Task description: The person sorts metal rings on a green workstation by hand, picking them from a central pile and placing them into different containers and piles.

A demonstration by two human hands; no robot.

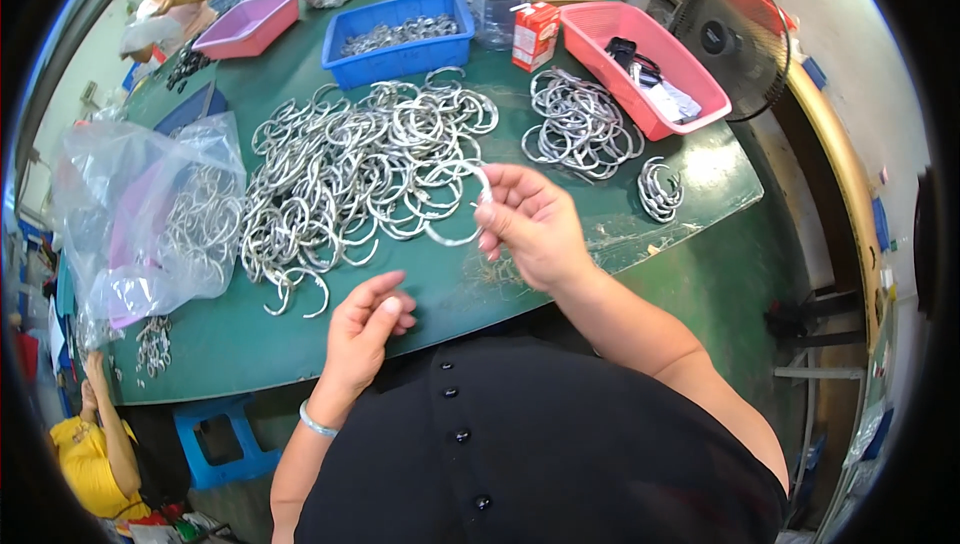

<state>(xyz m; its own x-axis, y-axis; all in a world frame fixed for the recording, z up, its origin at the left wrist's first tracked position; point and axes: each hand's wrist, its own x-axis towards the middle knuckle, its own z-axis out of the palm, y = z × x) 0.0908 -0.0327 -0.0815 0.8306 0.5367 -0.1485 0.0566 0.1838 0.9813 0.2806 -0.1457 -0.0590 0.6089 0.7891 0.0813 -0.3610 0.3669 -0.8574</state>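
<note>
**One ring in the right hand, the left hand free beside the heap**

The right hand (530, 229) pinches a silvery ring (450, 241) between thumb and fingers at its right side, just over the near right edge of a big heap of similar rings (340, 164) on the green desk (440, 289). The left hand (368, 329) holds nothing that shows; its fingers curl loosely, thumb close to them, above the desk's near edge.

To handle the ring well, a light pinch on the rim seems best: enough to keep it from slipping, leaving most of the curve in sight. Lifting it clear of the heap before turning it should keep it from hooking its neighbours, since many of those interlock. The free left hand is well placed to steady the opposite side, and tilting the ring under the light would let the eye follow its surface. Whether its ends meet is too small to tell.

Keep it apart from the second pile (583, 126) and the small neat stack (660, 191) on the right, so nothing mixes by accident.
</note>
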